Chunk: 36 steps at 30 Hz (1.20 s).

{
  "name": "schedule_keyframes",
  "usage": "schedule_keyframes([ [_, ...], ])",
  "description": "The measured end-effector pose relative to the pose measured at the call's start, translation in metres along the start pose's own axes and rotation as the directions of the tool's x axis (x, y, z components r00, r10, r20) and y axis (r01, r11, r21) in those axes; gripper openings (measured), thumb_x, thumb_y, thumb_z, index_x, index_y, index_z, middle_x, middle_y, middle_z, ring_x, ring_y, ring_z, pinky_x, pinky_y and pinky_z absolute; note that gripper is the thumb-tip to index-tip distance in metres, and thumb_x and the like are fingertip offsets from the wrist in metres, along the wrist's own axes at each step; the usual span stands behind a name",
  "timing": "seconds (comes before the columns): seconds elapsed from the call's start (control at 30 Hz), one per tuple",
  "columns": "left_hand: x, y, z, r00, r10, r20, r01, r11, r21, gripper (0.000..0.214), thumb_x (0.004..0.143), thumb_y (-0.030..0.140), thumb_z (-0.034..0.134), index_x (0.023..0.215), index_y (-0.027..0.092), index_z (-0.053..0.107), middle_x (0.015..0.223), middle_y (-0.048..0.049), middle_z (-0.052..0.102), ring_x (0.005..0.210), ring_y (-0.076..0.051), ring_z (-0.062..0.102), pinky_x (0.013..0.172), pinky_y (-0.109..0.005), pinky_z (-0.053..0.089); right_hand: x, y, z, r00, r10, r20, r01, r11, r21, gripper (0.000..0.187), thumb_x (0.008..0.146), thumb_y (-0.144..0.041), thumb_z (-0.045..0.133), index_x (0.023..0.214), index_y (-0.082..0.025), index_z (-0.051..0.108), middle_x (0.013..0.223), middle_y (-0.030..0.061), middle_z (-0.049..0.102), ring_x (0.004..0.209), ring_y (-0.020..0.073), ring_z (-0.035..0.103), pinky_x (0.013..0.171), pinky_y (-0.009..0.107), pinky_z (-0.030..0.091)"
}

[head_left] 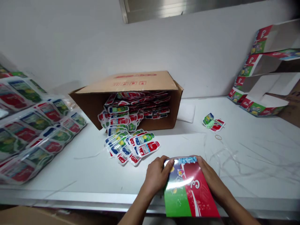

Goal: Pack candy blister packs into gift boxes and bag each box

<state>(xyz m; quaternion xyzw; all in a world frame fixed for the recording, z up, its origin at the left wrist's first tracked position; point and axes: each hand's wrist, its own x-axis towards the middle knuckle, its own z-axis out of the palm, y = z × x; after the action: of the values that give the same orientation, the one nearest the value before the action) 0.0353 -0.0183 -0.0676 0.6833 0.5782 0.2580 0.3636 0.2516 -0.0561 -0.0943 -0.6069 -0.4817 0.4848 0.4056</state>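
Clasping the printed carton (187, 193) between left hand (157, 173) and right hand (210, 176), we have its length running toward us.

The carton (189, 193) and stacked boxes (254, 106) read "Cola".

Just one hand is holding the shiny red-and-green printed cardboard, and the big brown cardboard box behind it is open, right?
Not one hand: the head view shows the left hand and right hand both holding the printed cardboard. The brown cardboard box behind it is open, as you said.
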Motion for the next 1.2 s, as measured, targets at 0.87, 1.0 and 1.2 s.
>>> schedule_keyframes([
  [0.87, -0.003, 0.004, -0.016, 0.981, -0.172, 0.094, 0.181, 0.61, -0.772, 0.043, 0.07, 0.046, 0.077, 0.098, 0.014, 0.077, 0.079, -0.0081, 0.074, 0.07, -0.02, 0.066, 0.067, -0.027, 0.049, 0.022, -0.011, -0.017, 0.767, -0.629, 0.13, 0.628, 0.692, -0.356, 0.042, 0.097, -0.043, 0.039, 0.132, -0.024, 0.051, 0.13, 0.01, 0.059, 0.118, 0.0239, 0.057, 0.096, 0.036, 0.05],
  [1.0, 0.0, 0.007, -0.019, 0.974, -0.16, 0.159, 0.224, 0.612, -0.758, 0.043, 0.07, 0.048, 0.076, 0.096, 0.013, 0.077, 0.071, -0.0076, 0.073, 0.06, -0.018, 0.063, 0.061, -0.026, 0.047, 0.14, -0.02, -0.061, 0.902, -0.427, -0.066, 0.329, 0.777, -0.537, 0.032, 0.094, -0.038, 0.044, 0.109, -0.021, 0.067, 0.115, 0.0079, 0.068, 0.107, 0.0215, 0.062, 0.093, 0.033, 0.048],
  [1.2, 0.0, 0.013, -0.019, 0.959, -0.247, 0.142, 0.262, 0.568, -0.78, 0.046, 0.061, 0.052, 0.081, 0.084, 0.012, 0.079, 0.073, -0.0082, 0.072, 0.057, -0.018, 0.061, 0.062, -0.029, 0.046, 0.287, -0.023, -0.069, 0.909, -0.36, -0.211, 0.2, 0.82, -0.536, 0.022, 0.081, -0.029, 0.063, 0.094, -0.014, 0.072, 0.118, 0.0185, 0.066, 0.122, 0.0337, 0.051, 0.103, 0.046, 0.035],
])
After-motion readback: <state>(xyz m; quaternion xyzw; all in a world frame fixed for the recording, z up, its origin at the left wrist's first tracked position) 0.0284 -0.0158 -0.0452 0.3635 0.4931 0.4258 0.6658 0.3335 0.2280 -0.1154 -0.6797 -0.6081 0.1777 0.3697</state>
